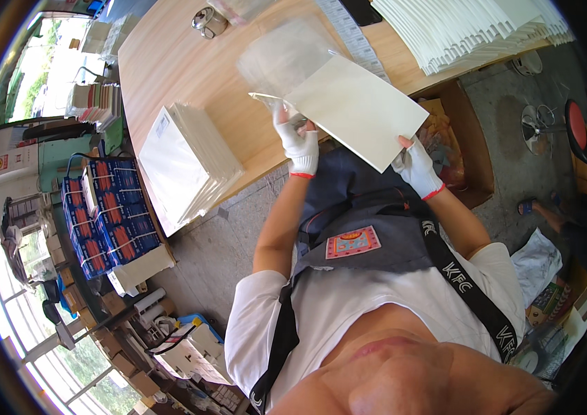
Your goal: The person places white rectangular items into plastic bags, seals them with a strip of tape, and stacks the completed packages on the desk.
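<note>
A flat cream-white board [359, 111] is held up at a slant over the table's front edge. My right hand [414, 168], in a white knit glove with a red cuff, grips its near right corner, the thumb on top. At the board's left end, my gloved left hand [297, 145] is closed on a clear plastic bag [272, 102], whose edge juts out past the fingers. How far the bag reaches round the board I cannot tell. Flat on the table just beyond lie more clear plastic bags [286, 55].
A stack of bagged white boards [186, 155] stands on the table [169, 76] at left, a larger white stack [466, 31] at far right. A metal pot [209, 23] is at the back. Below the right side sits an open cardboard box [477, 152]; a red stool [577, 131] is farther right.
</note>
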The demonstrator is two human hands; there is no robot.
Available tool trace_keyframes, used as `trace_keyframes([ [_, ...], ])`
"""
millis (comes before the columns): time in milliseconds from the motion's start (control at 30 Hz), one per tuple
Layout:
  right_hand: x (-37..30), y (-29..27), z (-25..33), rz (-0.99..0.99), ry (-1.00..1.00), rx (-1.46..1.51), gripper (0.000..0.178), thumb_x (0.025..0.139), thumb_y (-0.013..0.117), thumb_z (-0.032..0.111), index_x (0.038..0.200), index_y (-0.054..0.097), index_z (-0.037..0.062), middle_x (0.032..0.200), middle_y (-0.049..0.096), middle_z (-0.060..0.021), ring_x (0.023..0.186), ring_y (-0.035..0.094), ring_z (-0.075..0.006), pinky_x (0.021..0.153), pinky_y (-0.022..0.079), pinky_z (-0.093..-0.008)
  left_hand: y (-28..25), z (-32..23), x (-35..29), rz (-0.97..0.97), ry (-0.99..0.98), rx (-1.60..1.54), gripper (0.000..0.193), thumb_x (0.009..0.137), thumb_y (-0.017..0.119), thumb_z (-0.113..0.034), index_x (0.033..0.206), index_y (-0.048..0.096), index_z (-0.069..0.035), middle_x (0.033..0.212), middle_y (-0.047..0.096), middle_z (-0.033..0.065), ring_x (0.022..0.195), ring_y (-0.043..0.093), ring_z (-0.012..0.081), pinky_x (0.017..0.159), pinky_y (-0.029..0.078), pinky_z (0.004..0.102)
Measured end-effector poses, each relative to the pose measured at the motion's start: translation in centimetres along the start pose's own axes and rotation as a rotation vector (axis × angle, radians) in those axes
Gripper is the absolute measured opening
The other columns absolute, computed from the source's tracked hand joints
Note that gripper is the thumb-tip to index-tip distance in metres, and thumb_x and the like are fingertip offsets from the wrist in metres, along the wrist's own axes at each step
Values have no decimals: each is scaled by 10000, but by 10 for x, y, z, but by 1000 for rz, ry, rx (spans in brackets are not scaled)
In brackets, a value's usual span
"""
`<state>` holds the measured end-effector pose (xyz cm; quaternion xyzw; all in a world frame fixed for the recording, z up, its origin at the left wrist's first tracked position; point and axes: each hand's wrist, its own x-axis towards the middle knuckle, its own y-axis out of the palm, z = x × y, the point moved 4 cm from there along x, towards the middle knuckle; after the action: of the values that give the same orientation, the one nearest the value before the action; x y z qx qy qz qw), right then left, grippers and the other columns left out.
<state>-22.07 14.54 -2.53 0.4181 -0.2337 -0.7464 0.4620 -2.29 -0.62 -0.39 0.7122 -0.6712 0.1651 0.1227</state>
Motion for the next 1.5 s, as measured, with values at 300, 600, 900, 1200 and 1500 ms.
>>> trace_keyframes([
  [300,-2,16,-1,202,-1,-185,337,886,556,216,1119,433,6,683,579,-81,457,541,-149,380,422,-262,31,77,-54,-219,-906,-922,245,942,445,-194,1100,565,-50,1001,624,81,838,628,196,696,533,311],
  [600,12,11,-89,-105,350,-167,308,926,507,140,1206,451,27,1134,544,-139,974,606,-293,775,566,-394,-3,56,-151,-23,-1228,-484,253,923,415,-118,1120,535,-13,1020,622,126,878,640,244,706,564,376],
  [900,6,52,-77,336,440,-422,247,936,492,169,1144,557,52,952,646,-67,767,648,-170,661,546,-313,-32,48,-125,373,-1282,-770,276,957,400,-305,1134,530,-139,1051,610,42,1007,579,222,816,519,425],
  [1200,37,98,-93,771,-645,-1876,163,838,561,299,858,616,147,654,621,-87,622,630,-264,543,479,-384,-85,39,-100,249,-1082,-230,272,903,561,-220,995,598,34,857,667,117,684,657,194,597,553,294],
  [1500,30,109,-124,838,-848,-2164,169,812,586,244,904,546,108,534,589,-49,524,630,-204,458,488,-347,-94,49,-106,173,-1069,-262,224,903,482,-157,940,605,27,864,662,137,665,649,191,593,551,293],
])
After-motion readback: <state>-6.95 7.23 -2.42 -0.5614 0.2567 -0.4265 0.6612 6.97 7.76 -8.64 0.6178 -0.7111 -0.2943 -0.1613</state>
